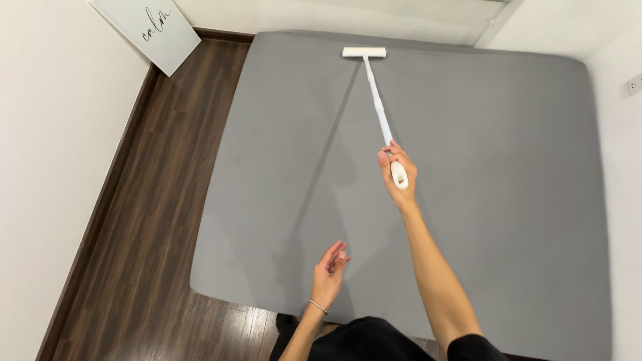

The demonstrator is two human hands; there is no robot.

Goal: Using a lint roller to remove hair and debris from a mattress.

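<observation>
My right hand (396,170) grips the end of a long white roller handle (378,107), arm stretched out over a grey mattress (301,167). The white roller head (364,52) rests on the mattress near its far edge. My left hand (330,273) hovers over the near part of the mattress, empty, fingers loosely apart, a thin bracelet on the wrist.
Dark wood floor (154,220) runs along the left of the mattress. A white board with dark script (148,30) leans against the left wall at the far corner. White walls close in on the left, back and right; a wall socket (634,84) is on the right.
</observation>
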